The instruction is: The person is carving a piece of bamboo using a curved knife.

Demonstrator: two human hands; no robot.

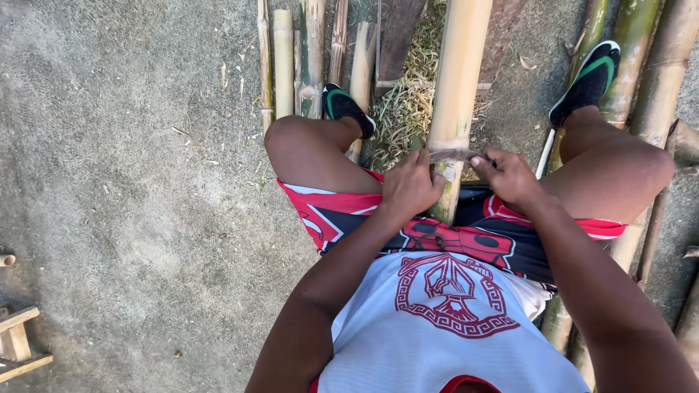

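I'm bracing the thick bamboo pole (457,80) running out between my knees, a flat blade (453,154) lying across it. It's looking stiff, heavy and smooth-skinned, best held just behind the node. My left hand (410,185) is clamping the blade's near end, my right hand (510,178) gripping the other. Loose bamboo poles (284,62) are lying on the ground either side.

Concrete ground (124,182), grey and gritty. Pile of shavings (408,102) as landmark: cut bamboo sticks (306,58) just left of it, green bamboo poles (641,65) well to its right, small wooden frame (18,342) far lower left.
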